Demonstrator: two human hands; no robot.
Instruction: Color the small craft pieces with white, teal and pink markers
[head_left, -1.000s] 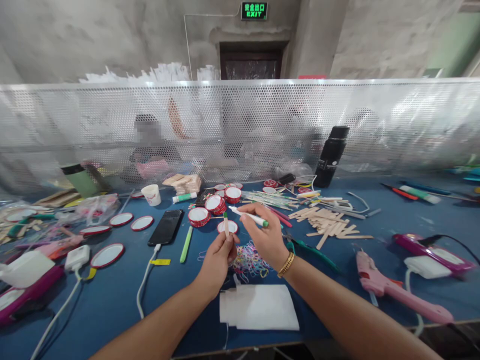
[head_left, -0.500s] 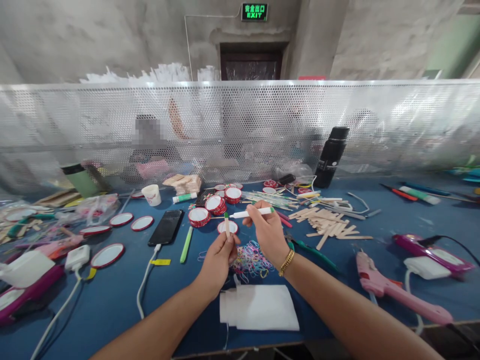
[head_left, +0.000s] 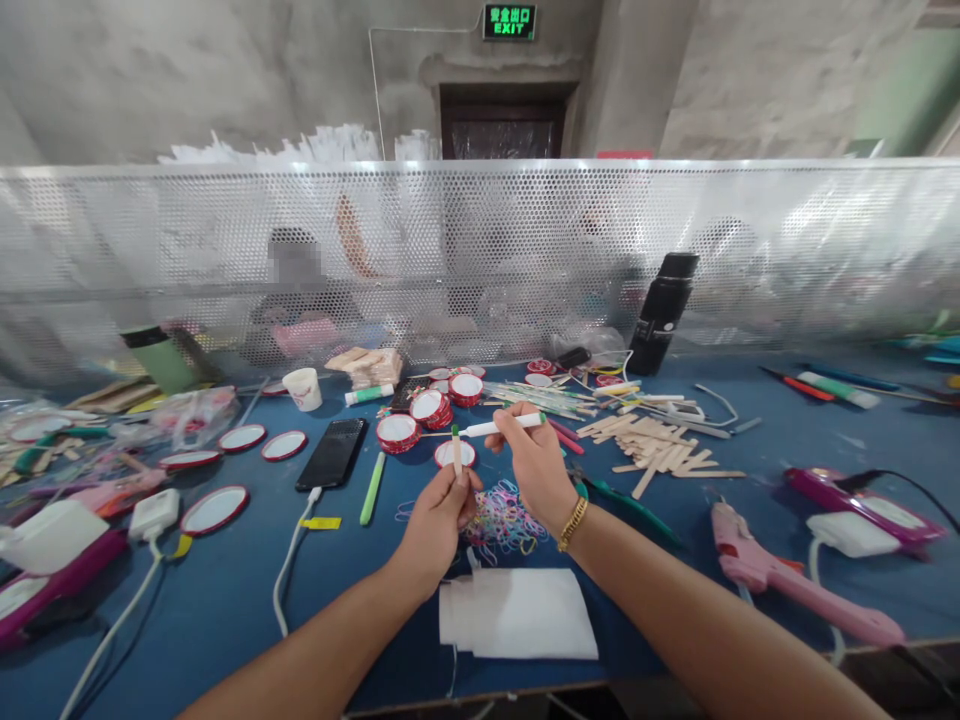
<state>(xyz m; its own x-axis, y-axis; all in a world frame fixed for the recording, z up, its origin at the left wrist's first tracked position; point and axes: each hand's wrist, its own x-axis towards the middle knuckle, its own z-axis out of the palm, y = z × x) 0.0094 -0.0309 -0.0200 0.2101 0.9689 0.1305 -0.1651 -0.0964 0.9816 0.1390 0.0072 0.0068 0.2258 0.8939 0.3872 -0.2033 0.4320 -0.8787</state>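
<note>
My left hand [head_left: 442, 505] pinches a wooden craft stick [head_left: 457, 456] upright; its top end is coloured green. In my right hand [head_left: 534, 465] is a white marker [head_left: 487, 429] with a green end, held like a pen. The marker's tip points left and lies at or very near the green end of the stick; I cannot tell whether they touch. Below the hands lies a heap of coloured rubber bands [head_left: 504, 520]. Behind the stick is a round white disc with a red rim [head_left: 454, 455]. A folded white cloth-like piece [head_left: 525, 613] lies nearest me.
A pile of craft sticks [head_left: 664, 447] is at right, beyond green-handled pliers [head_left: 630, 510] and a pink glue gun [head_left: 795, 580]. To the left are a phone [head_left: 334, 453] on a cable, a green pen [head_left: 373, 489] and a paper cup [head_left: 303, 390]. A perforated metal screen [head_left: 480, 260] stands behind.
Both hands stay almost in place. The stick in my left hand has shifted very slightly, and the marker keeps its position beside the stick's green end.
</note>
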